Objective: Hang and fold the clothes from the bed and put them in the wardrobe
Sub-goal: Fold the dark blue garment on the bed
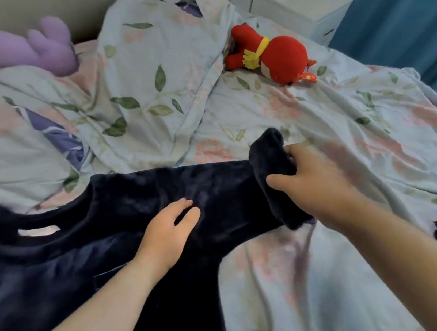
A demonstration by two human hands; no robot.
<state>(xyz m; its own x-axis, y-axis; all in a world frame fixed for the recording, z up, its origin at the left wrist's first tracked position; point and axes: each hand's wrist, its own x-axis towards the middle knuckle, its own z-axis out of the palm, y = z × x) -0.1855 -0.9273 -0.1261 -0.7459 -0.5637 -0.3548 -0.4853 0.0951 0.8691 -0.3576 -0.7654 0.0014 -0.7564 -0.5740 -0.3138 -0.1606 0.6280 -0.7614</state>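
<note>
Navy garment (137, 193) on bed (319, 128); left hand (165, 237) fingers spread flat, right hand (309, 180) fingers pinching its sleeve (270, 163)

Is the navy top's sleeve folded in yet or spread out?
Partly folded: the right hand has the sleeve's end turned back; the rest lies spread.

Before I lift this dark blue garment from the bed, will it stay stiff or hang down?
The dark blue garment will probably hang limp: the sleeve end already folds over in the right hand. Its plush-looking pile suggests it grips rather than slips. It looks thick, so perhaps rather heavy under the left hand.
</note>
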